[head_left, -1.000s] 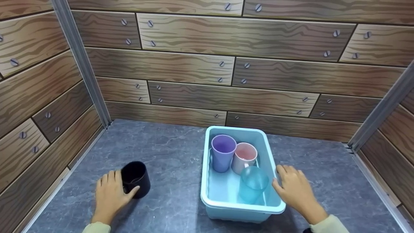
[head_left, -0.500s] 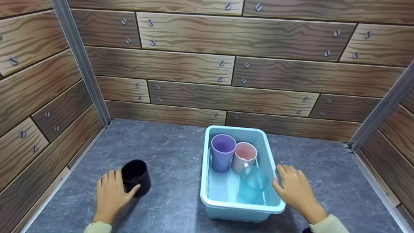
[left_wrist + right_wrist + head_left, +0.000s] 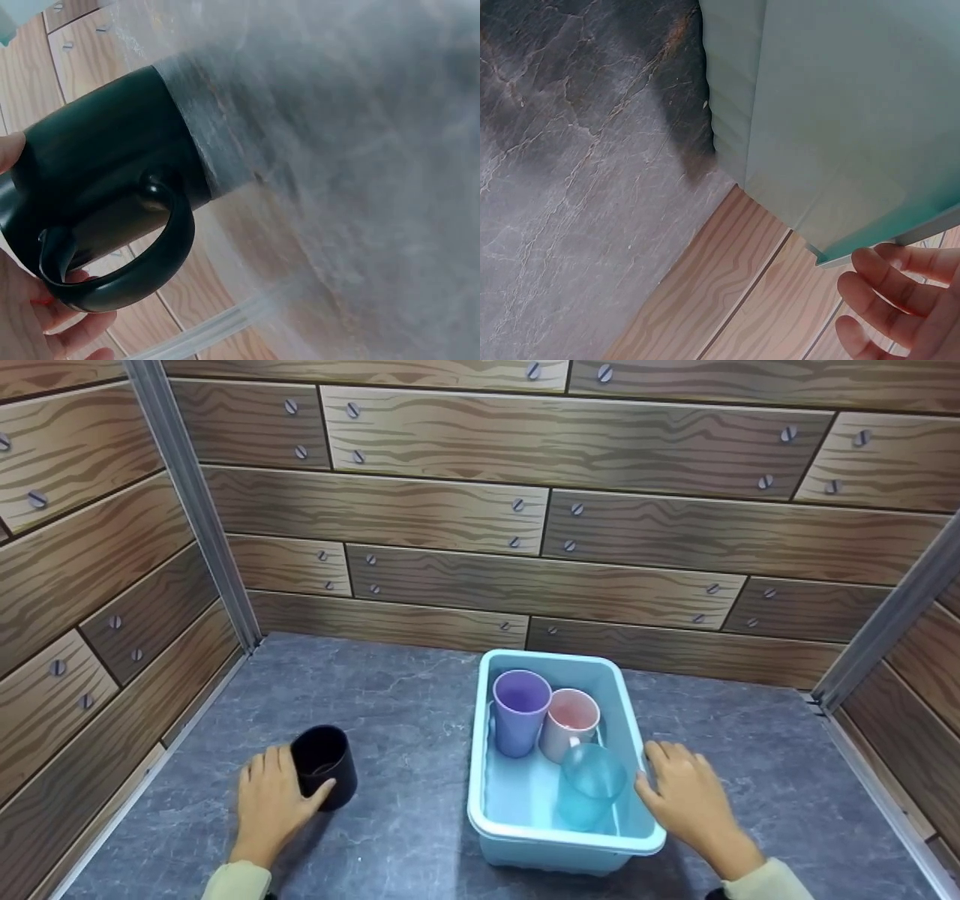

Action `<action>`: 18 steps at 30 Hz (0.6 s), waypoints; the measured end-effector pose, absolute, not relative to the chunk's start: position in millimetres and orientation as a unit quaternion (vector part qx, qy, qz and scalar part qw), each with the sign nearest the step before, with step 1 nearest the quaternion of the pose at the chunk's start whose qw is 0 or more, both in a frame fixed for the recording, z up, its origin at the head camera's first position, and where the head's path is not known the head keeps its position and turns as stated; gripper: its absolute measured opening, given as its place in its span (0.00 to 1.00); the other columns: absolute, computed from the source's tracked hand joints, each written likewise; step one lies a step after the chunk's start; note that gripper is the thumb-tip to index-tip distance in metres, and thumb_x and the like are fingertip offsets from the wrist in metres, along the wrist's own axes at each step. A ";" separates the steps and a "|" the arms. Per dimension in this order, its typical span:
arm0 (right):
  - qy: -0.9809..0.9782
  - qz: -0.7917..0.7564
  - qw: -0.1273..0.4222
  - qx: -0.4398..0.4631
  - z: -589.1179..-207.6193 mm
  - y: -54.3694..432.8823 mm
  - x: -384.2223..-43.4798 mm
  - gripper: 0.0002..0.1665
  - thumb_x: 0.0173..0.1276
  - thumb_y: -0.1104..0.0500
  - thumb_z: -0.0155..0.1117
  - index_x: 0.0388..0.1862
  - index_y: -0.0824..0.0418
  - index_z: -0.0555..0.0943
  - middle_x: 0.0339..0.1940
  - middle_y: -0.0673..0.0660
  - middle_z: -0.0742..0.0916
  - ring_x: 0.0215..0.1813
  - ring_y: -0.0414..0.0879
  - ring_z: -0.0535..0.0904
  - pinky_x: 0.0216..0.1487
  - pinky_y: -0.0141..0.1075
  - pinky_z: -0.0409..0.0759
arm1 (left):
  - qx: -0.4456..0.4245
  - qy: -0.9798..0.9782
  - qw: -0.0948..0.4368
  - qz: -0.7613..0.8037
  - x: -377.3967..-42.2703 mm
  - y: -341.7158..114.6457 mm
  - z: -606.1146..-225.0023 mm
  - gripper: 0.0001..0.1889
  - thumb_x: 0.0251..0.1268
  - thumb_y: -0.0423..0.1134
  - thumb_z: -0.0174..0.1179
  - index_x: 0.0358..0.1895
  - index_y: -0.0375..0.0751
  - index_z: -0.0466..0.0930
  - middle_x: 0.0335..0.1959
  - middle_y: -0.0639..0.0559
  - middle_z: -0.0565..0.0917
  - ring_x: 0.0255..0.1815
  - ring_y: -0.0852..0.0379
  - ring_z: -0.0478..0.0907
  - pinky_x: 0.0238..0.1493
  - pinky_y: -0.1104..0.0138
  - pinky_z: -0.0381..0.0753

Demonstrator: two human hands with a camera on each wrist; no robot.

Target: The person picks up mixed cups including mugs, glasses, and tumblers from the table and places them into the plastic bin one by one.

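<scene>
A black mug [image 3: 337, 772] stands upright on the left part of the table, and my left hand [image 3: 274, 799] grips it near the rim. In the left wrist view the thumb and fingers lie on opposite sides of the mug [image 3: 112, 165], whose curved handle faces the camera. On the right is a light blue plastic basin [image 3: 555, 844]. It holds a purple cup [image 3: 517, 727], a pink-and-white mug [image 3: 562, 735] and a translucent blue cup [image 3: 592, 787]. My right hand [image 3: 686, 791] rests at the basin's right rim, fingers loosely bent. Its exact contact is hard to tell.
The dark grey marbled tabletop [image 3: 405, 720] spreads between the mug and the basin. Wood-patterned panels [image 3: 420, 510] enclose it at the back and sides, with metal posts [image 3: 202, 510] at the corners.
My left hand and the black mug have shifted slightly right and away from me. The head view has moved a little. My right hand, the basin and its contents look unmoved.
</scene>
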State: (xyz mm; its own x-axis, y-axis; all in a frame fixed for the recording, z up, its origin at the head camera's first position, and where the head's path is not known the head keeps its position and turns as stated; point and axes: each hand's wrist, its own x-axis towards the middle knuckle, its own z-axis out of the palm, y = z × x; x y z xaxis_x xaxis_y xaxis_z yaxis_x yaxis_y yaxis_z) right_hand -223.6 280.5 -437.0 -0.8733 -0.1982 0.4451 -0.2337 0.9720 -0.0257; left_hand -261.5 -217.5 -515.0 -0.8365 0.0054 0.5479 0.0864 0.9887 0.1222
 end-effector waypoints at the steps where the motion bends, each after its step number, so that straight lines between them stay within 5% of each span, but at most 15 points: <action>1: -0.967 0.039 0.224 0.111 -436.8 280.5 -223.5 0.14 0.57 0.57 0.61 0.39 0.66 0.77 0.33 0.63 0.83 0.37 0.57 0.78 0.38 0.51 0.73 | -0.026 -0.957 0.279 -0.072 -262.8 -217.1 -514.6 0.44 0.42 0.63 0.65 0.50 0.23 0.70 0.42 0.31 0.76 0.44 0.36 0.72 0.47 0.47 0.69; 18: -0.970 0.048 0.215 0.106 -435.4 279.2 -223.2 0.13 0.58 0.58 0.60 0.39 0.66 0.77 0.34 0.63 0.84 0.38 0.57 0.79 0.37 0.51 0.74 | -0.064 -0.959 0.259 -0.093 -276.7 -217.5 -512.9 0.42 0.44 0.63 0.65 0.52 0.26 0.70 0.45 0.34 0.76 0.46 0.38 0.72 0.48 0.48 0.70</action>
